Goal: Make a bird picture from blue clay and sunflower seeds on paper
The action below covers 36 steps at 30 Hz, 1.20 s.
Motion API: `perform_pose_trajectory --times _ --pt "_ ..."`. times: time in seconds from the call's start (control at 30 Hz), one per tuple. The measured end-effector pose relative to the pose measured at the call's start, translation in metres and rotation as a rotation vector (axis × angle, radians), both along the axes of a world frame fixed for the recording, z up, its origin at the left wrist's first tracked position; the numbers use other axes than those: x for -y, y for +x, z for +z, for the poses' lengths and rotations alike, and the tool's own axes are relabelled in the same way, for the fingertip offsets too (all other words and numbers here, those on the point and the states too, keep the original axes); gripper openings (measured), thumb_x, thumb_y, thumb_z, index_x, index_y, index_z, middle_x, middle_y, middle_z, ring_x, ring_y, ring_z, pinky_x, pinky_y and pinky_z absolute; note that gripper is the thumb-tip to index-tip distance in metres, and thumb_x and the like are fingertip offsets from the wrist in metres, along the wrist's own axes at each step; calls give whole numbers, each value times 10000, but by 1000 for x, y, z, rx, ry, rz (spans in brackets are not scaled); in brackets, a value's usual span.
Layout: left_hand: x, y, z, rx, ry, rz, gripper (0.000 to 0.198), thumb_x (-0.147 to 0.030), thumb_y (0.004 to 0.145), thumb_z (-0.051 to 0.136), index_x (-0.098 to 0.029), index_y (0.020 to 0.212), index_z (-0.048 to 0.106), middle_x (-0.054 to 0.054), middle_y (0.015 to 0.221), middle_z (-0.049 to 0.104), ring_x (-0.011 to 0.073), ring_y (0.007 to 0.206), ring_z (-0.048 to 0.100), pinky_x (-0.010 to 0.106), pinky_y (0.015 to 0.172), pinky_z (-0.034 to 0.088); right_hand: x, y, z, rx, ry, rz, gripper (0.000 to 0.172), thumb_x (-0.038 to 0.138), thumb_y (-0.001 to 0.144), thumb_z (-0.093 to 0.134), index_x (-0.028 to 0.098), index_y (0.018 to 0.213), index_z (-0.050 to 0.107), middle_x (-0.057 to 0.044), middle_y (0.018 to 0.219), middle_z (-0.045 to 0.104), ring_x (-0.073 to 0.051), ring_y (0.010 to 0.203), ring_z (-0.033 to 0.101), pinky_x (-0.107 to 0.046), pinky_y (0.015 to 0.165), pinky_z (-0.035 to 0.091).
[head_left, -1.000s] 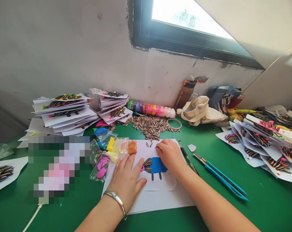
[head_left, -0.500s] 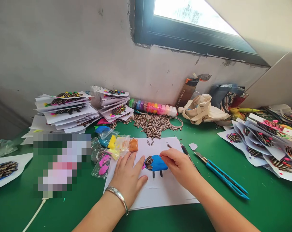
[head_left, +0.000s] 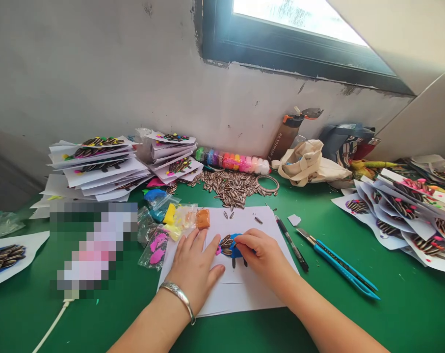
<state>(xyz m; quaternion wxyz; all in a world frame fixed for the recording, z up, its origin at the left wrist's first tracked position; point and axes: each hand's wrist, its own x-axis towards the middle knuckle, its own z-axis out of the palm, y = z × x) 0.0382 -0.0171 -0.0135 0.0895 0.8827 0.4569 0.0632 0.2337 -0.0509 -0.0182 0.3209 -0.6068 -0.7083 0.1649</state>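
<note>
A white sheet of paper [head_left: 244, 289] lies on the green table in front of me. On it is a blue clay figure [head_left: 230, 245] partly covered with striped sunflower seeds. My left hand [head_left: 195, 267] lies flat on the paper, fingers spread, just left of the figure. My right hand [head_left: 261, 252] rests over the figure's right side with its fingertips pinched together on the blue clay; what they hold is too small to make out. A few loose seeds [head_left: 229, 214] lie on the paper's far edge.
A pile of sunflower seeds [head_left: 233, 186] and a row of coloured clay pots [head_left: 231, 162] lie behind the paper. Clay bags [head_left: 170, 223] sit to the left, a black pen [head_left: 292, 242] and blue knife [head_left: 336, 262] to the right. Stacks of finished sheets [head_left: 97, 169] flank both sides.
My right hand came back from the far edge of the paper, near the loose seeds, down and left onto the blue figure. My left hand stayed flat on the paper.
</note>
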Motion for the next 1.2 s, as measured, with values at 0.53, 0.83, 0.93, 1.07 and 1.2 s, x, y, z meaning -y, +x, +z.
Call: perform_pose_trajectory --times 0.53,0.83,0.93,1.07,1.2 --pt "0 0 2 2 -20 8 527 -319 817 602 -230 1331 523 158 1395 474 376 1305 377 568 1079 295 0 -6 -3 78 8 -6 212 99 863 503 207 864 686 -31 752 645 -158 698 583 -261 648 468" --pt "2 1 0 18 7 13 516 -318 810 604 -244 1315 530 138 1363 502 359 1292 386 556 1075 300 0 -5 -8 137 75 22 224 76 870 458 183 871 654 -57 796 603 -173 737 560 -285 672 481" --pt "1 1 0 12 12 11 513 -323 811 603 -247 1314 530 133 1370 496 356 1295 382 550 1078 299 0 -8 -9 136 95 21 226 71 867 452 191 867 642 -48 793 597 -170 737 551 -284 669 477" --pt "1 1 0 0 5 14 518 -324 811 600 -248 1318 527 137 1370 497 359 1289 393 556 1069 309 -1 -14 -10 113 98 19 231 57 859 449 189 845 637 -43 776 590 -167 737 539 -281 670 471" --pt "1 1 1 -1 7 3 515 -324 814 596 -239 1318 528 146 1372 496 366 1287 398 563 1063 317 0 -15 -10 104 63 20 209 57 849 484 190 855 645 -38 770 590 -170 734 537 -282 661 463"
